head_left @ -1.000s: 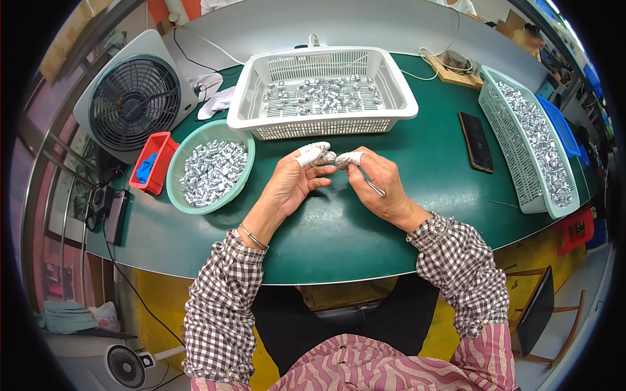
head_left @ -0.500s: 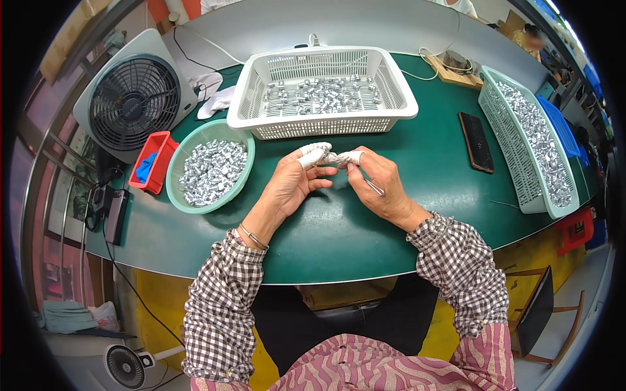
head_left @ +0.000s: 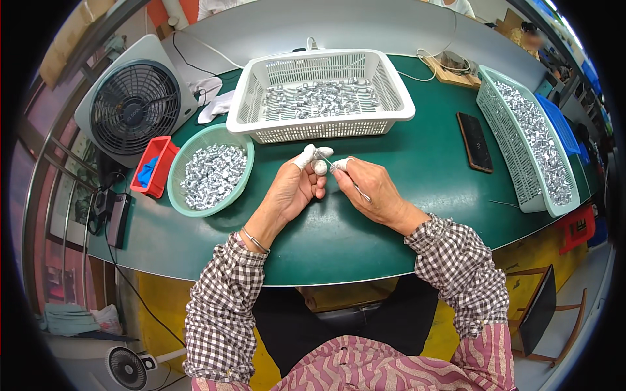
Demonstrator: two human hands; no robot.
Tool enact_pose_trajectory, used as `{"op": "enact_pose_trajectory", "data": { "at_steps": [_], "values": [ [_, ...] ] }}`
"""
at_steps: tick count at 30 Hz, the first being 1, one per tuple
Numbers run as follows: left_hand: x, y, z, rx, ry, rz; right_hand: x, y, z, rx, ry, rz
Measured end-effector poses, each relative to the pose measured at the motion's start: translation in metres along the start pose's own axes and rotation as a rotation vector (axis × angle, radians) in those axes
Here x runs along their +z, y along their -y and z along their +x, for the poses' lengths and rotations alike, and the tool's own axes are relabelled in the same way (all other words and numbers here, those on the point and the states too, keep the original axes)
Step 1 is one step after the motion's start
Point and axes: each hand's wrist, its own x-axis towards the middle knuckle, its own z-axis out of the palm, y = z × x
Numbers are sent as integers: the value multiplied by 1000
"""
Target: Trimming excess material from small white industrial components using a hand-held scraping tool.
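Observation:
Above the green tabletop my two hands meet in front of the white basket. My right hand [head_left: 377, 195] is closed round a thin metal pick [head_left: 358, 189], whose slim tip reaches toward my left fingertips. My left hand [head_left: 292, 189] pinches at the tip of the pick; whatever small thing is between its fingers is too hidden to make out. White wrapping covers several fingertips on both hands. Small silver metal parts [head_left: 215, 174] fill the round green bowl [head_left: 175, 193] left of my left hand. More silver parts [head_left: 326, 98] lie spread in the white basket [head_left: 326, 131].
A long pale green basket [head_left: 512, 166] full of silver parts stands on the right, beside a phone [head_left: 475, 142]. On the left are a box fan [head_left: 135, 107] and a red bin [head_left: 167, 171] with blue cloth. White gloves [head_left: 216, 106] lie behind the bowl.
My fingertips have drawn slightly apart, and the thin tip of the pick now shows between them. My left fingers have curled in more. The containers stay in place.

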Motion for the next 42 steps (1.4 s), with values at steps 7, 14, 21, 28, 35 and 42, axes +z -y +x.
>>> {"op": "enact_pose_trajectory", "data": {
  "at_steps": [7, 14, 21, 28, 35, 42],
  "values": [
    [10, 3, -3, -2, -134, 241, -3, 5, 1, -119, 89, -257],
    [17, 9, -6, 89, -203, 272, 9, 6, -4, -48, 145, -334],
    [22, 18, -8, 151, -116, 155, 7, 18, 6, 184, -32, 439],
    [31, 18, -13, 168, -106, 144, 5, 23, 8, 428, -16, 640],
    [24, 14, -8, 40, -119, 38, 7, 13, 5, 205, 7, 398],
    [25, 16, -9, 110, -178, 101, 16, 8, -7, -49, 150, -367]
  ]
}}
